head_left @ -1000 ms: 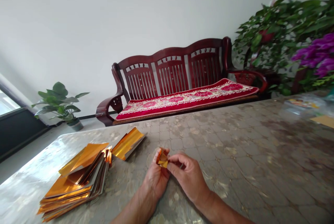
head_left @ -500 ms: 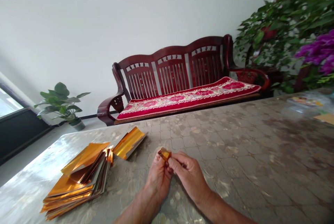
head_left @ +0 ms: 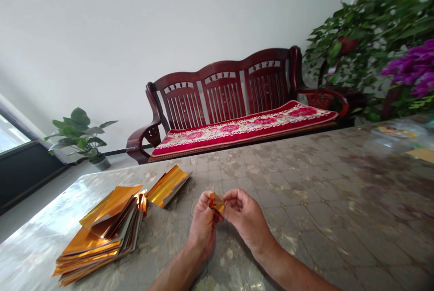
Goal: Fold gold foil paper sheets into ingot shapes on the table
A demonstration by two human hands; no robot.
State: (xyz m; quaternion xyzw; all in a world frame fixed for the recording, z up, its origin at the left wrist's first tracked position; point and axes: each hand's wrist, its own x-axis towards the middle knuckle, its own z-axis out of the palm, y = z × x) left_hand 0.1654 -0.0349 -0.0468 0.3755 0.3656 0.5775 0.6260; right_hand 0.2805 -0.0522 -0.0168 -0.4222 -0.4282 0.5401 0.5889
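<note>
A small folded piece of gold foil paper (head_left: 219,207) is held between both hands above the table. My left hand (head_left: 204,218) pinches its left side, thumb and fingers closed on it. The fingertips of my right hand (head_left: 244,216) grip its right edge. To the left lies a tall, uneven stack of gold foil paper (head_left: 98,236), with grey undersides showing. Beside that stack is a smaller pile of gold foil sheets (head_left: 169,184), slightly curled. Fingers hide part of the folded piece.
The patterned table (head_left: 322,200) spreads under my hands. Clear plastic packaging (head_left: 395,132) and a tan card (head_left: 422,154) lie at its far right. Beyond stand a wooden bench (head_left: 220,87) with a red floral cushion (head_left: 244,128), a potted plant (head_left: 81,135) and purple flowers (head_left: 412,67).
My right hand has shifted slightly right and up, its fingers now at the foil piece's right edge. The piece has turned and looks more spread. Both stacks are unchanged.
</note>
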